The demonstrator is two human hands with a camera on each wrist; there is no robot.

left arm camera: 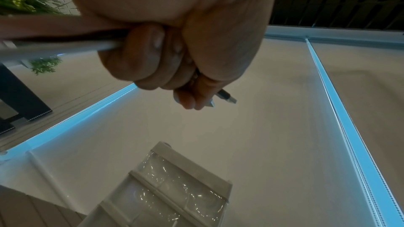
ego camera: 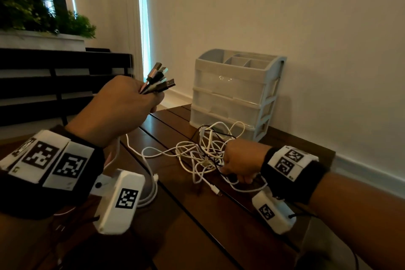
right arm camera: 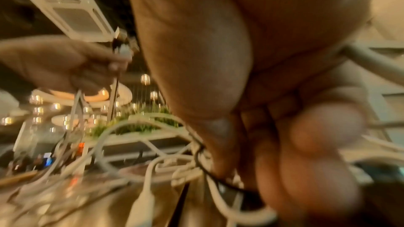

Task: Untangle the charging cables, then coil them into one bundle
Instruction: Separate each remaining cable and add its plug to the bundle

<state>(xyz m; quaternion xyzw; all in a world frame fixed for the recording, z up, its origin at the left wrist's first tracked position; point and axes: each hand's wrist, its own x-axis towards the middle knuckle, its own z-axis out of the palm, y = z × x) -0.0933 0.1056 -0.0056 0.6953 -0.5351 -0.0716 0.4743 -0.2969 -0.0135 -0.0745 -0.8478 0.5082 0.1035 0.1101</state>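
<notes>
Table of dark wood carries a plastic drawer unit by the wall, with tangled cables just before it; left hand fists a raised bunch of plugs, right hand curls around cable strands in the tangle

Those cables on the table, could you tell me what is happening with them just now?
A person is sorting a tangle of charging cables on the wooden table. Their left hand holds a bunch of USB plug ends raised above the table, while their right hand grips strands in the knotted pile beside a plastic drawer organiser. The cables are not yet untangled or coiled.
</notes>
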